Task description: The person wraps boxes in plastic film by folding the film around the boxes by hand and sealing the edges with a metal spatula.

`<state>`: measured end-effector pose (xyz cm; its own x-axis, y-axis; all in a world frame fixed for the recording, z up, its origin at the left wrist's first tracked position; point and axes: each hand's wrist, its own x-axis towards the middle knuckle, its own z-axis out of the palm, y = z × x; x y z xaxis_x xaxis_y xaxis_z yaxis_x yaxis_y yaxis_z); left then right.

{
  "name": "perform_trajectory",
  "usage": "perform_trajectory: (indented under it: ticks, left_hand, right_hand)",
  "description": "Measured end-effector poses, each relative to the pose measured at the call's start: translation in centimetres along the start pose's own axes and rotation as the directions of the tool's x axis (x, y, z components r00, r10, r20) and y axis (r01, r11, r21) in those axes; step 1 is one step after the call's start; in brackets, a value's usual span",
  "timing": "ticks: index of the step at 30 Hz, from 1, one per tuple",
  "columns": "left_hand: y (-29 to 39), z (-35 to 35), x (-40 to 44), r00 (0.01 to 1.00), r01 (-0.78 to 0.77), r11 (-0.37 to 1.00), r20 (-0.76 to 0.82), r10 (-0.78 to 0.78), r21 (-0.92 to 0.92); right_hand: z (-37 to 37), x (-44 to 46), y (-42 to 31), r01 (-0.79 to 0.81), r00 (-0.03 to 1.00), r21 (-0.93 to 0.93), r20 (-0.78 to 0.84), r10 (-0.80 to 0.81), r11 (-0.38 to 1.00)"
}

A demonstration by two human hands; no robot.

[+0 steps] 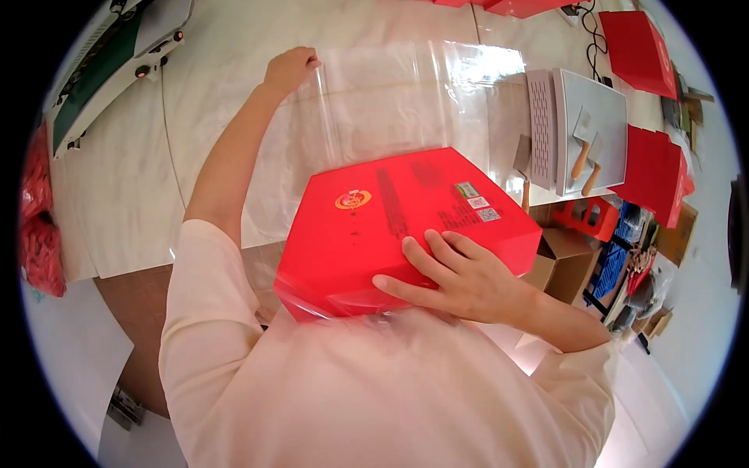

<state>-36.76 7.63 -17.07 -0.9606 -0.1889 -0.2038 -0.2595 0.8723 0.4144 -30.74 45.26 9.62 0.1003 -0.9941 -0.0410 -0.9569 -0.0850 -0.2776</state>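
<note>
Two bare hands are working well apart, and I'm watching both from my remote post. The left hand [292, 69] is reaching across to the far side with its fingers closing together on the edge of the clear film [367, 97]. The right hand [460, 281] is lying spread on the red box [421, 210], fingers parted and palm down over the near right part of its top; it is steadying, not clamping. The box is sitting at the near edge of the table [211, 78], close against the pale shirt [351, 374], printed face up, with film spreading beyond it and glinting along its near left edge (whether the box is inside the film or only on it, I'm not able to tell).

For good work here, I'm judging that the two hands should be sharing the load: the right pressing just enough to stop the box sliding, the left drawing the film out smoothly and low. I'm favouring a slow, even pull, because a snatch could be dragging the box askew or puckering the sheet. I'm wanting the fingertips flat near the printed labels [478, 203], so nothing is scuffing them. I'm also watching the right side, where loose film is lying near the trowels [581, 152] on the flat-topped machine [605, 101]; a wide sweep could be catching there.
</note>
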Motion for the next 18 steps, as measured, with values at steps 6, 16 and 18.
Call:
perform_trajectory:
  ticks: [6,16,18]
  left_hand:
    - [-0.5,0.1,0.0,0.996,0.087,0.996,0.008,-0.087,0.004]
    - [4.3,-8.0,-9.7,0.998,-0.023,0.939,-0.067,0.0,-0.342]
    - [9.6,-13.3,-15.9,0.984,-0.007,0.789,0.136,0.114,-0.614]
  right_hand:
    - [1.3,0.1,1.0,-0.1,0.994,0.111,-0.035,0.105,0.989]
    - [-1.9,0.2,2.7,-0.301,0.953,0.339,0.152,0.263,0.891]
    - [-2.2,-0.8,2.5,-0.408,0.91,0.294,0.204,0.361,0.864]
